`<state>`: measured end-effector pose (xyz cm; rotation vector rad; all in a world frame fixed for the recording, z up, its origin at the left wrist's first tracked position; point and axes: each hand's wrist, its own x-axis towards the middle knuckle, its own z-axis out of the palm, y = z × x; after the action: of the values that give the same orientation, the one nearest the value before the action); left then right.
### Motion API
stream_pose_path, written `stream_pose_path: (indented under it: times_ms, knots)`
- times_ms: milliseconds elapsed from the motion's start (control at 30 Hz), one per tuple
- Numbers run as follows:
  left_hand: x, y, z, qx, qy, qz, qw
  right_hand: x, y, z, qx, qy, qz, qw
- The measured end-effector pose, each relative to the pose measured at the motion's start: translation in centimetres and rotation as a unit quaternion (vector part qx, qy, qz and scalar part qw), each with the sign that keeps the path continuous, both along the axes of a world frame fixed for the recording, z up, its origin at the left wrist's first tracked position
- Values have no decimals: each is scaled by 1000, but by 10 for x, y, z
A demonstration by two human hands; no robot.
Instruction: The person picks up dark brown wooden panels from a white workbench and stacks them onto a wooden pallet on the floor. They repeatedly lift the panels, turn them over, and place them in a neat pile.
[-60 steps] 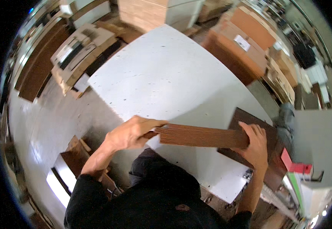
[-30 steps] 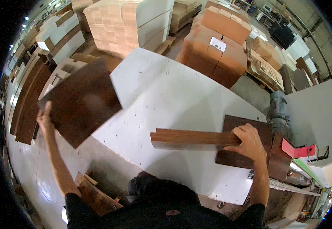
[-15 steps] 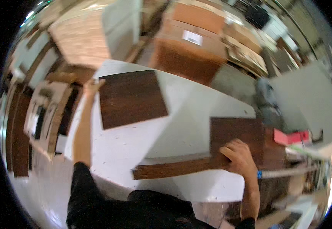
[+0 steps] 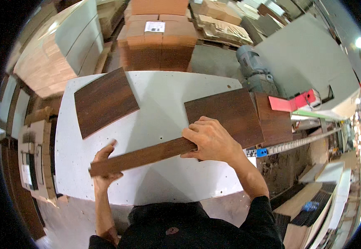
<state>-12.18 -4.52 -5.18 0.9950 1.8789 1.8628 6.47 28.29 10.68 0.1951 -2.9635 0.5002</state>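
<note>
A narrow dark-brown wood-grain strip [image 4: 147, 155] is held slantwise over the white tabletop [image 4: 155, 112]. My right hand [image 4: 211, 139] grips its right end, thumb and fingers wrapped round it. At the strip's left end is my left hand [image 4: 101, 181], thumb above one edge and fingertips below the other, with the palm hidden behind the strip. A dark-brown rectangular panel [image 4: 105, 103] lies at the table's far left. Another brown panel [image 4: 226, 111] lies at the right, partly covered by my right hand.
Right of the table sit a further brown board [image 4: 275, 118], a pink-red bracket [image 4: 292, 102] and a grey motor [image 4: 253, 66]. Stacked cardboard [image 4: 157, 45] stands beyond the far edge, with pale stacked boards [image 4: 52, 54] at far left. More boards [image 4: 309, 207] lean at lower right.
My left hand has left the far-left panel and come to the strip's left end. My right hand has lifted the strip off the table. The view has shifted to the right.
</note>
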Motion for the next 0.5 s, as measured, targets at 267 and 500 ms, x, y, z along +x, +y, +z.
stream_pose_path:
  times_ms: [267,500]
  knots:
    - [32,-51,9,-88,-50,71,992,-25,248,-105,199,9,-147,969]
    - [40,-53,43,49,-31,-13,998,-46,300,-158,51,-321,-162,932]
